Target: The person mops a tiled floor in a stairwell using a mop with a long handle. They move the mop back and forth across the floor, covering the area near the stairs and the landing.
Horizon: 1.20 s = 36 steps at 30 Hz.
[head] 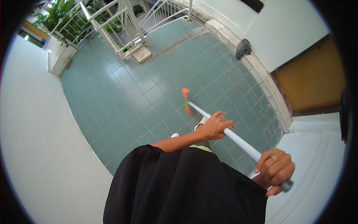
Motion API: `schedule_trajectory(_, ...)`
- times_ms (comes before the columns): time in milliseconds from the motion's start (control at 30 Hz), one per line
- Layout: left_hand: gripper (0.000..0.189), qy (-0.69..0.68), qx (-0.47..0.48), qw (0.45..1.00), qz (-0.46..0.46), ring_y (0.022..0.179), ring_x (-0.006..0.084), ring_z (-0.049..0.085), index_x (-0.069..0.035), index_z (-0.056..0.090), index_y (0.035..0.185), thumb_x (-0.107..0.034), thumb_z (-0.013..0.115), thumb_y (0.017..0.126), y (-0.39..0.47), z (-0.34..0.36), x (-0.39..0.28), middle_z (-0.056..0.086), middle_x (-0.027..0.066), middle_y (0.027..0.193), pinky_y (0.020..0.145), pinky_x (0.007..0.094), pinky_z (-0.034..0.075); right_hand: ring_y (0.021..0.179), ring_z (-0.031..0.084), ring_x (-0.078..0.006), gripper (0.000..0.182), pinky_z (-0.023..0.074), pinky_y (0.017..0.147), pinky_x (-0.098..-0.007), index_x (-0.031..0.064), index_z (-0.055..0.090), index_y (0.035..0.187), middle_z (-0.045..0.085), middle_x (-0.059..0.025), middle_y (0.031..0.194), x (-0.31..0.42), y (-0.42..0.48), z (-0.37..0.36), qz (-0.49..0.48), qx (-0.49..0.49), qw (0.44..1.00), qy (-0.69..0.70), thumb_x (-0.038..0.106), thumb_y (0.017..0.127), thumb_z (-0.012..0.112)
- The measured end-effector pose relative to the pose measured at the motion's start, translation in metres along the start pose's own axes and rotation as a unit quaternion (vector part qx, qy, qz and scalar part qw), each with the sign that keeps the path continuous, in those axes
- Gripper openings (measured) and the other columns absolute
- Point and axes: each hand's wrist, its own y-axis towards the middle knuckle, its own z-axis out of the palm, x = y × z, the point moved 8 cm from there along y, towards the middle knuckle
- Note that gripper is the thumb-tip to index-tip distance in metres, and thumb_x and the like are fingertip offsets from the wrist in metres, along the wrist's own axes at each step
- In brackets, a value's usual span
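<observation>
A long white pole [243,144] with a grey end cap runs from the lower right up to an orange and green head [186,101], which is blurred and lies at the green tiled floor; it looks like a broom. My left hand [218,126] is around the middle of the pole, its fingers partly lifted. Near the capped end, my right hand [277,168], with a ring on one finger, is closed around the pole. The head is in front of my feet, which wear light clogs [200,123]. Bristles cannot be made out.
White metal railings [127,25] and a small tiled block [142,54] stand ahead. A grey plastic bag [243,49] rests on the raised tiled ledge [260,75] at the right, near a brown door [310,81]. A white wall [42,126] bounds the floor at left.
</observation>
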Motion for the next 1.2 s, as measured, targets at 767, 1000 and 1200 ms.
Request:
schedule_trajectory(767,0.022,-0.036,0.183,0.976,-0.110,0.097,0.0157,0.061,-0.024,0.064,0.093,-0.013,0.060,0.075,0.224,0.123,0.133,0.065,-0.0068,0.084,0.107,0.0587,0.018,0.050,0.048,-0.0175,0.033,0.0360,0.059,-0.0309,0.0102,0.045,0.055,0.045,-0.0001,0.051,-0.093,-0.008,-0.201,0.259,0.058,0.912,-0.313,0.016,0.072,0.073)
schedule_trajectory(1000,0.033,0.013,0.073,0.997,-0.009,0.076,0.0172,0.062,-0.020,0.059,0.098,-0.007,0.063,0.068,0.261,0.056,0.100,0.059,-0.0028,0.067,0.104,0.0478,0.029,0.048,0.051,-0.0129,0.036,0.0436,0.056,-0.0291,0.0117,0.045,0.054,0.050,0.0014,0.051,-0.040,0.014,-0.262,0.046,-0.028,0.996,-0.067,0.017,0.070,0.077)
schedule_trajectory(1200,0.033,0.083,-0.058,0.980,-0.173,0.081,0.0174,0.062,-0.019,0.060,0.097,-0.010,0.068,0.067,0.174,-0.063,0.220,0.063,-0.0021,0.074,0.097,0.0432,0.034,0.062,0.061,-0.0179,0.034,0.0493,0.072,-0.0318,0.0073,0.046,0.053,0.056,-0.0028,0.058,-0.161,0.032,-0.305,0.163,-0.204,0.965,0.010,0.007,0.071,0.075)
